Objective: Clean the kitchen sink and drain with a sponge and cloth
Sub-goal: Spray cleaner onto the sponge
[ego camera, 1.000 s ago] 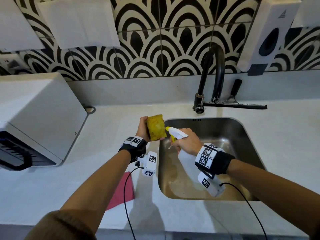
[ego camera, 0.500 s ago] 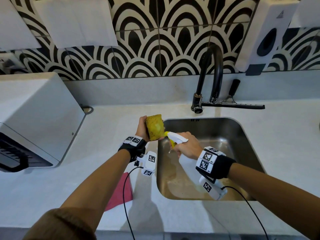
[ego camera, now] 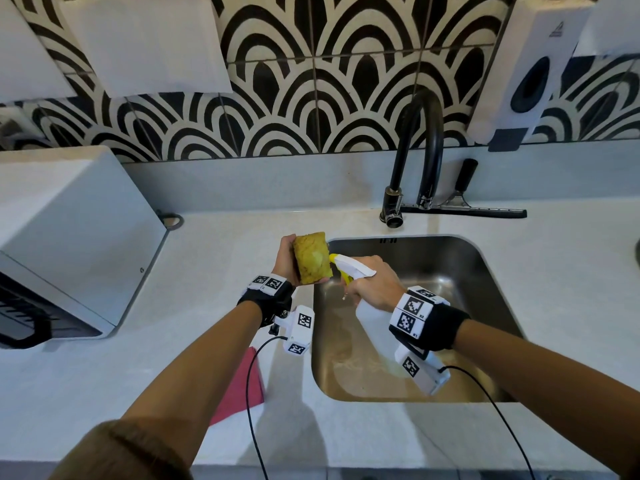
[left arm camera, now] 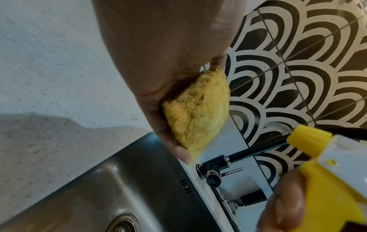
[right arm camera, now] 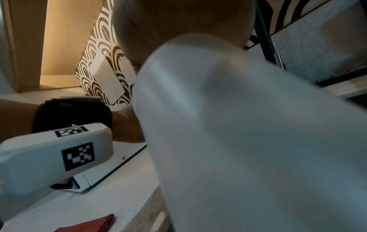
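A person's left hand (ego camera: 285,259) grips a worn yellow rectangular sponge (ego camera: 311,258) above the rear left corner of a stainless steel sink (ego camera: 485,271). The right hand (ego camera: 372,285) is wrapped around a white plastic spray bottle with a yellow nozzle and trigger (ego camera: 349,268), its nozzle just beside the sponge's face. A folded red cloth (ego camera: 242,389) lies on the pale countertop (ego camera: 104,393) left of the sink. The round metal drain (left arm camera: 123,222) sits in the basin floor.

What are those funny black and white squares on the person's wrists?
They are checkered marker tags. Each wrist wears a black band topped with white blocks carrying the tags, and a white camera box with more tags hangs below. The right wrist has the same band and box. A thin black cable runs from each box. A brown sleeve is pushed up the left arm.
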